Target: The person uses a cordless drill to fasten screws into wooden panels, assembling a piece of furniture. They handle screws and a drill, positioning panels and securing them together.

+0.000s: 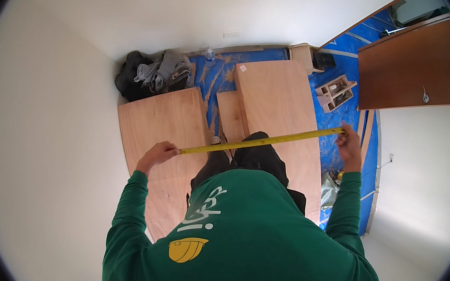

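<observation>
A yellow measuring tape [257, 142] stretches across in front of my body, rising a little toward the right. My left hand [157, 154] pinches its left end above the left wooden panel [164, 120]. At the other end, my right hand [349, 145] grips the tape with closed fingers. Under the middle of the tape are my legs in dark trousers. The right wooden panel [282, 94], pale and thick-edged, lies beyond and beneath the tape; neither hand touches it.
Blue sheeting [326, 145] with brown dust covers the floor. Dark bags and grey clothes [158, 73] lie by the wall near a clear bottle [209, 56]. An open wooden toolbox [336, 93] stands right of the panels. A brown door [419, 65] stands at the far right.
</observation>
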`<state>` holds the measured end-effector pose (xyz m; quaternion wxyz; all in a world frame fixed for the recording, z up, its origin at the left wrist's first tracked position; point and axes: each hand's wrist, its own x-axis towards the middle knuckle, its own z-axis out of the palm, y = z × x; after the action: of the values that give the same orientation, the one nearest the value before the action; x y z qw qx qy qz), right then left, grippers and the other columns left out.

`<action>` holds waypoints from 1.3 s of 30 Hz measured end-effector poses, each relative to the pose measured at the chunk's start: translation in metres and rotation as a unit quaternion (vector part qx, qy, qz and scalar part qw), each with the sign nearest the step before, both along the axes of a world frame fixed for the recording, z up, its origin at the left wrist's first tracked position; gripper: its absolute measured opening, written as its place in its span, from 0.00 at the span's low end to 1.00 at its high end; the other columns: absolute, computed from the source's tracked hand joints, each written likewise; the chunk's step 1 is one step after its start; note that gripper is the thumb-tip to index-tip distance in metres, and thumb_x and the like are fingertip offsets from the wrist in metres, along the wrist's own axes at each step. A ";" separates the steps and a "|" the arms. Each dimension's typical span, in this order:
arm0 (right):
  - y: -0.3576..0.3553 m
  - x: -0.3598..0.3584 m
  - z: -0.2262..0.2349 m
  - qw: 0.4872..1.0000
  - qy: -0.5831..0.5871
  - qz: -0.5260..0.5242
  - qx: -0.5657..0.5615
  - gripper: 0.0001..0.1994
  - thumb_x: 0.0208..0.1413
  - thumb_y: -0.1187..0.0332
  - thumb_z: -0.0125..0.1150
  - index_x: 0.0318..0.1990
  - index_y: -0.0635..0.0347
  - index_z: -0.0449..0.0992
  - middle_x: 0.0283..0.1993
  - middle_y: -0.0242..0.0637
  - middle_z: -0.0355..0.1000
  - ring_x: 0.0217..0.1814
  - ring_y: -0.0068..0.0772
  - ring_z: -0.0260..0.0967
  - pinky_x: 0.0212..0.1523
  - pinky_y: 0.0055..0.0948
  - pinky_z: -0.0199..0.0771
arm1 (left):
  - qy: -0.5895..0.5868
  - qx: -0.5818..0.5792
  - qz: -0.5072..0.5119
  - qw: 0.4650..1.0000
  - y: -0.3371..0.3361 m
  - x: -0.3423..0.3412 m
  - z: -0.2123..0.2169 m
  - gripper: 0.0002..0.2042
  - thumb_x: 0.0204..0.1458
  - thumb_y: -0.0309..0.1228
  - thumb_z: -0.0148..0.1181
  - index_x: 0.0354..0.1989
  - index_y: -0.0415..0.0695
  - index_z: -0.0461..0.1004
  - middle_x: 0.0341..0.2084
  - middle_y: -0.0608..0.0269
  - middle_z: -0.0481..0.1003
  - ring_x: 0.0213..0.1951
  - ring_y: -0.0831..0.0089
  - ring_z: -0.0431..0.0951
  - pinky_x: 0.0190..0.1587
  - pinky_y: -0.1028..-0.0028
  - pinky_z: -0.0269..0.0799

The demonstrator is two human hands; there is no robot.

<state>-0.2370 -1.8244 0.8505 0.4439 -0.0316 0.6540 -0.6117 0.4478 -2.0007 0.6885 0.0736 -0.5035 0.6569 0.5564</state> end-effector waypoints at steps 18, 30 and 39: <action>-0.160 -0.103 -0.148 0.957 0.098 -0.108 0.249 0.28 0.63 0.39 0.74 0.38 0.57 0.75 0.25 0.25 0.63 0.18 0.19 0.56 0.17 0.25 0.58 | -0.198 0.018 0.025 0.980 -0.207 0.064 0.003 0.17 0.63 0.43 0.70 0.45 0.39 0.87 0.34 0.55 0.85 0.36 0.62 0.84 0.43 0.63 0.79; -0.188 0.060 -0.228 0.863 0.105 0.301 0.391 0.29 0.66 0.43 0.68 0.45 0.70 0.80 0.36 0.45 0.80 0.37 0.38 0.77 0.41 0.42 0.77 | -0.257 -0.129 -0.018 0.958 -0.369 -0.045 -0.102 0.18 0.63 0.46 0.65 0.43 0.41 0.87 0.35 0.45 0.86 0.43 0.45 0.87 0.48 0.50 0.80; -0.296 0.074 -0.344 0.860 0.121 0.326 0.373 0.30 0.64 0.45 0.66 0.49 0.71 0.82 0.48 0.63 0.82 0.55 0.63 0.81 0.58 0.51 0.79 | -0.252 -0.131 -0.045 0.958 -0.454 -0.112 -0.236 0.17 0.63 0.45 0.65 0.42 0.42 0.86 0.38 0.44 0.84 0.44 0.41 0.84 0.47 0.48 0.79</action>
<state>-0.1631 -2.1208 0.5063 0.5137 -0.1488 0.8344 -0.1332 0.3362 -2.4543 0.4524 0.1943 -0.6027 0.7063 0.3166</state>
